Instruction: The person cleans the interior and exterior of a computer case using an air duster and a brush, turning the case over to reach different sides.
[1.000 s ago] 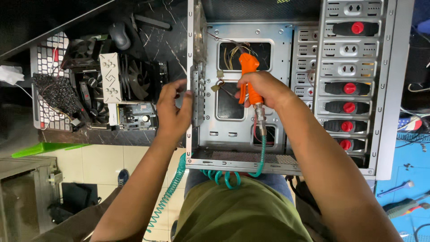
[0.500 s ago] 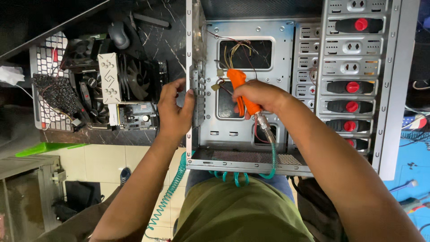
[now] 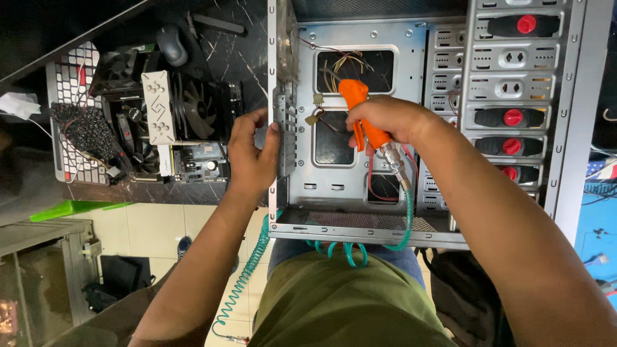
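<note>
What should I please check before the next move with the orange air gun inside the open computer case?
1. Right hand has a firm hold of the air gun: ok, fingers wrapped around the handle.
2. Left hand steadies the case: ok, it grips the rear edge.
3. Hose runs free: cannot tell, its coils lie over the lower case edge and hang down by the person's lap.
4. Loose wires clear of the nozzle: not ok, they lie right beside the gun's tip.
5. Parts on the dark counter, such as the fan cooler, away from the case: ok, they sit left of it.
</note>
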